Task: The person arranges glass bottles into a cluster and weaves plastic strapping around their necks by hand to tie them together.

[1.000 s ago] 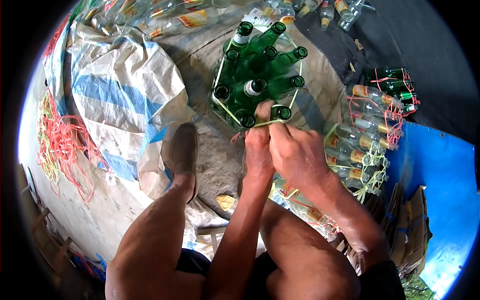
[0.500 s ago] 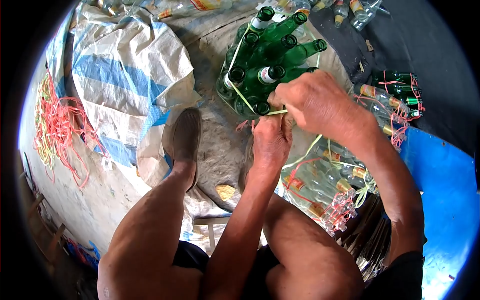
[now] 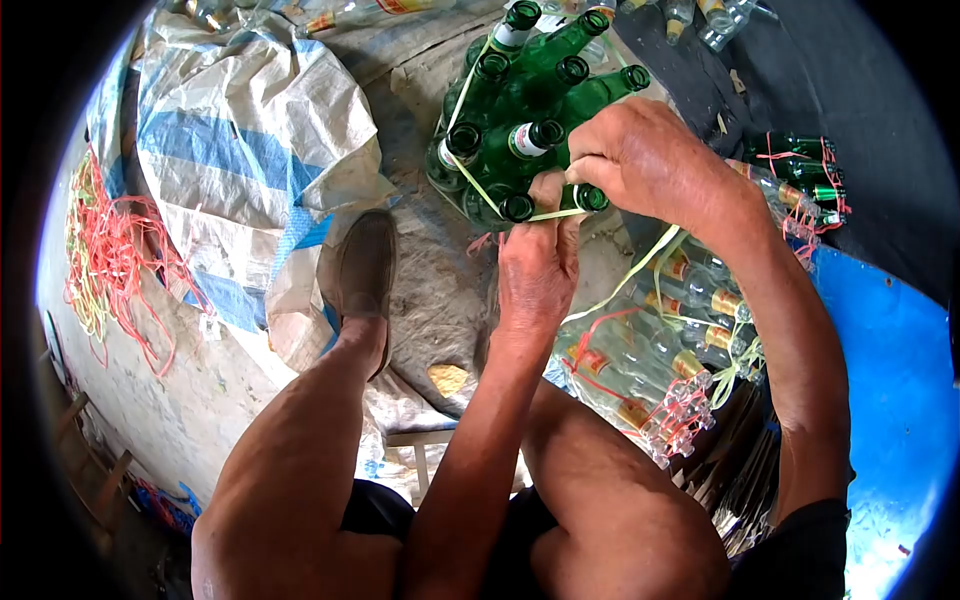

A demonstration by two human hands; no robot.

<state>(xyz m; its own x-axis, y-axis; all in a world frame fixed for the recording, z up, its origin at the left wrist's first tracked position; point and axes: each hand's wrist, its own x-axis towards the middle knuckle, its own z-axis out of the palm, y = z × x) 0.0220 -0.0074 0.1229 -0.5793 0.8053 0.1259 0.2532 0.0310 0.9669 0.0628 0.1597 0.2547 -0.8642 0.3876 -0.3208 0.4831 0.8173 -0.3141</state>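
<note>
A cluster of green glass bottles (image 3: 535,95) stands upright on the ground ahead of me, several necks pointing up. Pale yellow-green plastic twine (image 3: 480,185) runs around the necks. At the near side of the cluster, my left hand (image 3: 537,265) pinches the twine between two of the nearest bottle mouths. My right hand (image 3: 650,160) is closed just above the nearest right bottle mouth (image 3: 592,198), its fingertips partly hidden. A loose length of the twine (image 3: 635,270) rises beneath the right wrist, seemingly into that grip.
Clear bottles tied with red twine (image 3: 640,375) lie beside my right leg. More tied green bottles (image 3: 800,165) lie at right, near a blue panel (image 3: 890,350). A white-and-blue woven sheet (image 3: 250,150) and tangled red twine (image 3: 120,250) are at left.
My right hand has moved slightly up and right, uncovering a bottle mouth near the left fingers. The loose twine has shifted up and right too. My left hand stays by the necks.
</note>
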